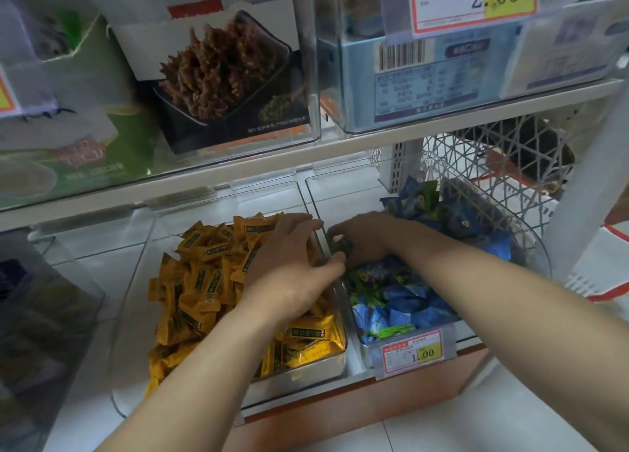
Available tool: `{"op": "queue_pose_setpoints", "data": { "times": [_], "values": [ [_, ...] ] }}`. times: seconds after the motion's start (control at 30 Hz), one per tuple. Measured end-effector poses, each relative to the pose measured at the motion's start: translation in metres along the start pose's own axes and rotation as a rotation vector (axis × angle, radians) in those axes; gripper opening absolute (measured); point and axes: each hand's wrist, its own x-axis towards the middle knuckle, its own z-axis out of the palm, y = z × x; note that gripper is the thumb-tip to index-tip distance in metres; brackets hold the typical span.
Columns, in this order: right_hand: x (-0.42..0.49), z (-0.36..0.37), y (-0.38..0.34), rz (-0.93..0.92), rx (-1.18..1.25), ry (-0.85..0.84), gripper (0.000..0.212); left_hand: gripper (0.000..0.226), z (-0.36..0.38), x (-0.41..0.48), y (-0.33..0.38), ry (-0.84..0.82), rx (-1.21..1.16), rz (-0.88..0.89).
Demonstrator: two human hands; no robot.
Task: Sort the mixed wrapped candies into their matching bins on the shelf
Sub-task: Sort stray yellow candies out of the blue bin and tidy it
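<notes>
Yellow wrapped candies [204, 281] fill a clear bin [308, 366] on the lower shelf. Blue and green wrapped candies [401, 301] fill the clear bin [362, 349] to its right. My left hand [292, 257] lies over the back of the yellow pile, fingers spread and fairly straight, its thumb reaching the wall between the two bins. My right hand [364, 238] hovers over the back of the blue bin, just across that wall. Its fingers curl round a small dark wrapped candy [342, 245]. The two hands almost touch.
A price tag [413, 351] reading 1.00 hangs on the blue bin's front. A white mesh basket [493, 179] stands behind and right of that bin. The upper shelf [238, 175] carries clear bins of boxed snacks close overhead. Another clear bin [41, 315] stands at the left.
</notes>
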Motion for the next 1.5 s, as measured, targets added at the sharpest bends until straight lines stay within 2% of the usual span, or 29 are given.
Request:
{"op": "queue_pose_setpoints", "data": {
  "times": [0.1,0.17,0.23,0.33,0.4,0.43,0.53,0.7,0.77,0.8,0.87,0.93,1.03,1.13,1.33,1.43,1.5],
  "values": [
    [-0.010,-0.008,-0.004,-0.061,-0.035,0.022,0.051,0.081,-0.001,-0.001,-0.002,-0.010,-0.012,0.006],
    [-0.021,-0.019,0.001,-0.050,0.005,0.047,0.050,0.079,-0.002,-0.001,-0.003,-0.015,-0.014,0.009],
    [-0.036,-0.032,0.013,0.006,0.137,0.117,0.053,0.079,-0.002,-0.002,-0.005,-0.018,-0.007,0.013],
    [-0.063,-0.046,0.038,0.090,0.337,0.317,0.055,0.078,-0.003,-0.002,-0.005,-0.017,-0.016,0.008],
    [-0.078,-0.048,0.056,0.173,0.333,0.425,0.055,0.078,-0.003,-0.001,-0.005,-0.017,-0.029,0.001],
    [-0.083,-0.047,0.063,0.217,0.281,0.426,0.057,0.079,-0.002,-0.001,-0.005,-0.017,-0.033,-0.002],
    [-0.093,-0.044,0.069,0.300,0.141,0.233,0.064,0.080,-0.002,0.000,-0.003,-0.012,-0.035,-0.012],
    [-0.099,-0.061,0.050,0.292,0.029,-0.102,0.069,0.080,-0.002,0.001,-0.001,-0.016,-0.042,-0.019],
    [-0.093,-0.067,0.044,0.291,-0.015,-0.073,0.069,0.080,-0.002,0.000,0.000,-0.021,-0.037,-0.021],
    [-0.087,-0.067,0.040,0.265,-0.004,0.023,0.065,0.079,-0.002,0.000,0.001,-0.022,-0.035,-0.023],
    [-0.067,-0.063,0.033,0.176,0.075,0.251,0.044,0.078,-0.001,0.000,0.002,-0.023,-0.034,-0.030],
    [-0.044,-0.055,0.030,0.127,0.113,0.325,0.026,0.076,-0.001,0.000,0.003,-0.025,-0.033,-0.029],
    [-0.019,-0.042,0.040,0.175,0.061,0.182,0.028,0.076,-0.001,0.000,0.002,-0.030,-0.040,-0.024],
    [-0.009,-0.032,0.053,0.235,-0.016,0.096,0.045,0.079,-0.001,0.000,0.001,-0.029,-0.045,-0.014],
    [-0.003,-0.023,0.070,0.314,0.055,-0.029,0.080,0.082,0.000,0.002,-0.002,-0.015,-0.051,-0.007],
    [-0.001,-0.017,0.068,0.348,-0.114,-0.105,0.082,0.082,0.001,0.002,-0.002,-0.012,-0.045,-0.014],
    [0.000,-0.011,0.069,0.361,-0.137,-0.128,0.084,0.081,0.002,0.001,-0.002,-0.014,-0.046,-0.014]
  ]
}}
